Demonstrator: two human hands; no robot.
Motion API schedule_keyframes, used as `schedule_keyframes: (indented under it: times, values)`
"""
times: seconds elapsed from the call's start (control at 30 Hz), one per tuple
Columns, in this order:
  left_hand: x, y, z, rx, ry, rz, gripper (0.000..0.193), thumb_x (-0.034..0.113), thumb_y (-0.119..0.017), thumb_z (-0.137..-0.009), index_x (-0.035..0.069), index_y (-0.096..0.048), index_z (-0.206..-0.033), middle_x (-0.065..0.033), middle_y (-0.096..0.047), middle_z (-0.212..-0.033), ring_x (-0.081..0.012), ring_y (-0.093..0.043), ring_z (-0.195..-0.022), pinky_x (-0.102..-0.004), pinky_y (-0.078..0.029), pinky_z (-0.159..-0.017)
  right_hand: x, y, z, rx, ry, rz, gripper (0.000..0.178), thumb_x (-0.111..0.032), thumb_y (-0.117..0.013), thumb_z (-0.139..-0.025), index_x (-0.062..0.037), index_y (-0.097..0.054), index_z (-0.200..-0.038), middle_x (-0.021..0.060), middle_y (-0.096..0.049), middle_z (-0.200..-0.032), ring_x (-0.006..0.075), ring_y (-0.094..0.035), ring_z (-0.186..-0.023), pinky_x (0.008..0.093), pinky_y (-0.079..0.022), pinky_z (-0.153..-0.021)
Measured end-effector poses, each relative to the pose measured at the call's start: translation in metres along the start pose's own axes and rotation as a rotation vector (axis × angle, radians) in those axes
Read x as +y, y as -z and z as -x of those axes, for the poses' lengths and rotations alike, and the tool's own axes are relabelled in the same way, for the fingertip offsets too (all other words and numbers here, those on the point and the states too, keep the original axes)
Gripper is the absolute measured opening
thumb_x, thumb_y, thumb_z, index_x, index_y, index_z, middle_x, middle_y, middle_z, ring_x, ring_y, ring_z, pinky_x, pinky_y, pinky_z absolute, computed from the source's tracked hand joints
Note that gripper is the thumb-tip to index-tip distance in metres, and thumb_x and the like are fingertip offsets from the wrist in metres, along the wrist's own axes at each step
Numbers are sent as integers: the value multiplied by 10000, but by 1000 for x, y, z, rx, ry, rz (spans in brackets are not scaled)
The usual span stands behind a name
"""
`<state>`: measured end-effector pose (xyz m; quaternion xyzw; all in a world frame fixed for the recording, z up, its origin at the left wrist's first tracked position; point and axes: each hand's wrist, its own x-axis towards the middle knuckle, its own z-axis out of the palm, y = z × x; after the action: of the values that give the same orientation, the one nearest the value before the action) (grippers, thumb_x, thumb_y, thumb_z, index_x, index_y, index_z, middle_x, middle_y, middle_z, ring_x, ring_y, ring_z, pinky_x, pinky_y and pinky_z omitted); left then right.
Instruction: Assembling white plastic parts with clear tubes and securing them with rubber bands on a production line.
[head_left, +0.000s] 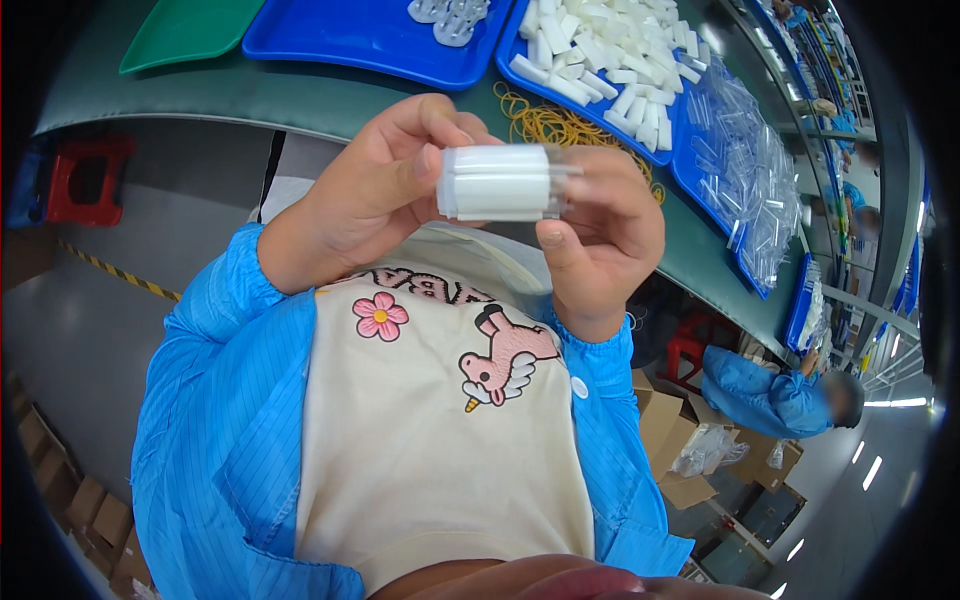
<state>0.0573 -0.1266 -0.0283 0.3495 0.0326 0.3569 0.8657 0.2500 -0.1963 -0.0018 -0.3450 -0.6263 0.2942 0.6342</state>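
Note:
A short white bundle (505, 183) lies sideways between my two hands in front of my chest. It looks made of white lengths side by side, with clear ends showing. My left hand (375, 170) pinches its left end between thumb and fingers. Around the clear right end curl the fingers of my right hand (610, 225), smeared by motion; its thumb sits below. Just beyond the hands, yellow rubber bands (560, 125) lie in a loose heap on the green tabletop (190, 100).
Behind the hands, a blue tray (524, 68) holds many white pieces (610, 55). Clear tubes (745, 160) fill another blue tray at the right. Farther left are a blue tray (340, 45) with clear parts and a green tray (185, 35). A co-worker (765, 390) sits at the right.

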Motion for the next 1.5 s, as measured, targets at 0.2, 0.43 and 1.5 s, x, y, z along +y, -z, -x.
schedule_keyframes:
  times: [0.2,0.43,1.5]
  values:
    - [13,10,8,177,-20,41,451,282,-673,-914,98,-507,-1291,-120,-547,-1299,-247,-599,-1150,-335,-586,-874,2,39,-20,267,-66,21,201,32,-646,-843,28,-619,-1042,167,-562,-1163,251,-600,-1016,375,-552,-892]
    - [20,29,11,244,-43,251,457,287,-423,-1041,110,-344,-1455,-169,-487,-1387,-290,-602,-1160,-319,-603,-844,33,211,-30,383,-314,1012,271,-115,-666,-861,-28,-668,-1117,118,-666,-1035,204,-623,-1000,354,-501,-872]
    - [12,18,6,245,50,208,261,335,-449,-1036,95,-538,-1086,-132,-597,-1145,-171,-621,-835,-236,-567,-693,8,73,-29,268,-155,293,253,47,-663,-828,43,-637,-1080,98,-572,-991,173,-605,-886,298,-509,-748]
